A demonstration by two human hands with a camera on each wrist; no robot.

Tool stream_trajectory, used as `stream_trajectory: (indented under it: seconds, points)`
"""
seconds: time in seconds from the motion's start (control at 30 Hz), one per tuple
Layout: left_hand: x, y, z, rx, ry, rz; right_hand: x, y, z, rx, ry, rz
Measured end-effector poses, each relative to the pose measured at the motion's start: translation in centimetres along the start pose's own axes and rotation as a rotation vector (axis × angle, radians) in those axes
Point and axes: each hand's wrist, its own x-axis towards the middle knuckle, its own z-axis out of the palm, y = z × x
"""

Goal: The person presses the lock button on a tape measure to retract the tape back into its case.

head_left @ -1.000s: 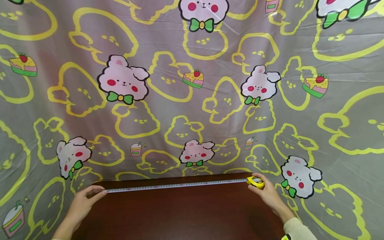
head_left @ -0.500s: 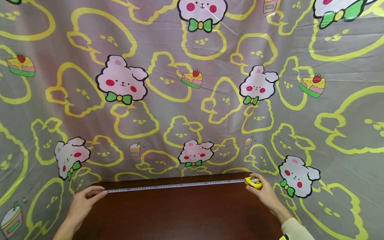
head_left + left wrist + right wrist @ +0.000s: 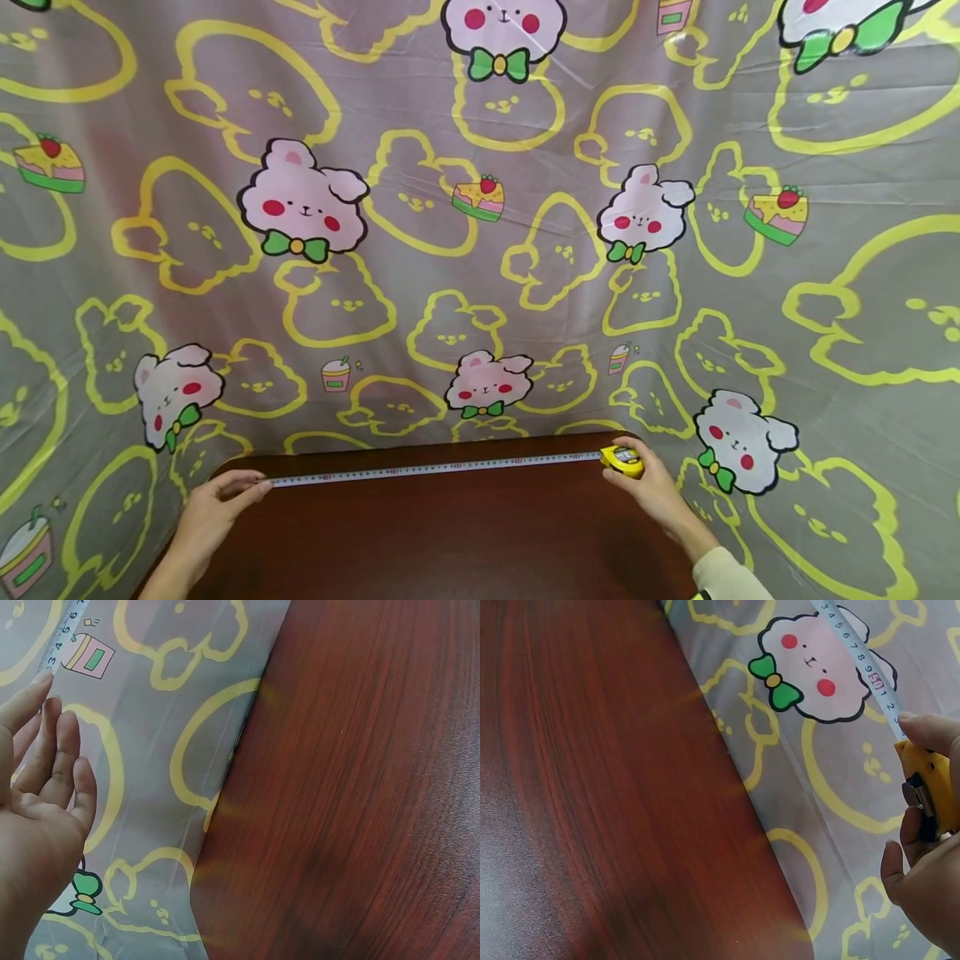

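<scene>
A yellow tape measure (image 3: 624,462) is in my right hand (image 3: 654,487), whose thumb and fingers grip its case at the right of the head view. From the case a white blade (image 3: 450,467) with black and red marks runs straight across to the left. My left hand (image 3: 213,512) pinches the blade's free end between thumb and fingers. In the left wrist view, low numbers show on the blade (image 3: 60,649) just beyond the fingertips. In the right wrist view, a red 50 mark stands on the blade (image 3: 875,681) near the case (image 3: 930,784).
Below the tape lies a dark reddish-brown wooden table (image 3: 450,533). A grey curtain (image 3: 420,275) printed with yellow outlines, white rabbits and cakes hangs behind the table and along both sides. A pale sleeve (image 3: 727,575) covers the right forearm.
My right hand has moved slightly left with the tape measure case, and the stretch of blade between the hands looks a little shorter. The left hand has barely moved.
</scene>
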Motion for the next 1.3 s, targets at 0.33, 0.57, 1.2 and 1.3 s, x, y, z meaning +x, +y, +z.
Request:
stream_trajectory:
  seconds: [0.33,0.57,1.2,1.3]
  points:
    - [0.0,-0.1,0.4,-0.014,0.001,0.007,-0.2,0.1,0.6,0.069,-0.024,0.007]
    - [-0.2,0.2,0.8,-0.003,0.011,0.034,-0.2,0.4,1.3,0.063,-0.027,0.023]
    - [-0.4,0.3,1.1,-0.017,-0.004,0.021,-0.4,-0.3,2.8,0.074,-0.045,-0.071]
    - [-0.5,0.3,1.2,-0.024,-0.002,0.017,-0.4,-0.3,3.1,0.070,-0.037,-0.075]
